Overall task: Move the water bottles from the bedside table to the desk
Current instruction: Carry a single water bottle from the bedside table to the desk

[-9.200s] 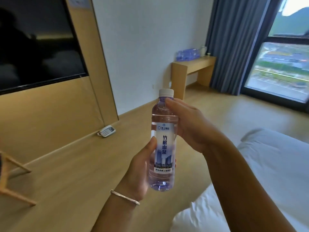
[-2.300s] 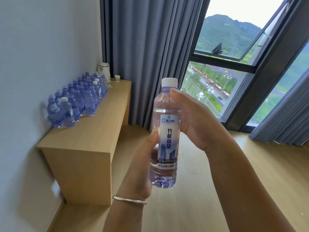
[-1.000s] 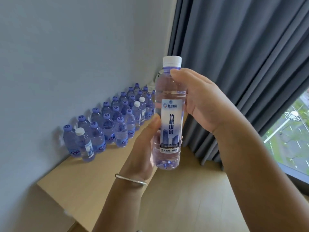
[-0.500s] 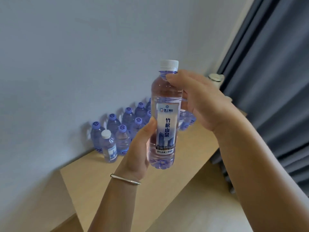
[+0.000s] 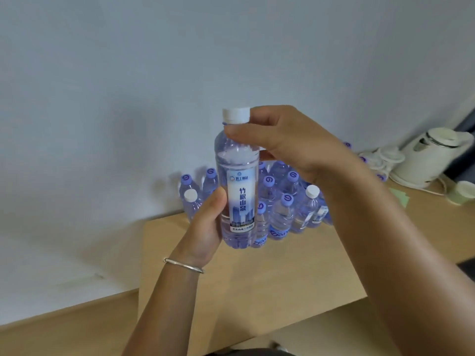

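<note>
Head view: both hands grip water-filled bottle (image 5: 237, 181).

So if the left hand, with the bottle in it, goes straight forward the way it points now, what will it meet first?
Probably the group of bottles standing on the desk, right behind the held bottle. The left hand points toward them, with the wall behind. Depth is unclear from this one view, so the gap cannot be judged.

**2 bare arms, 1 bracelet**

Both forearms come up from the bottom edge, no sleeves on either. The left hand (image 5: 205, 227) has 1 thin silver bangle (image 5: 183, 265) at the wrist, plain and slightly open-ended. The right hand (image 5: 290, 142) wears no rings, no watch.
</note>
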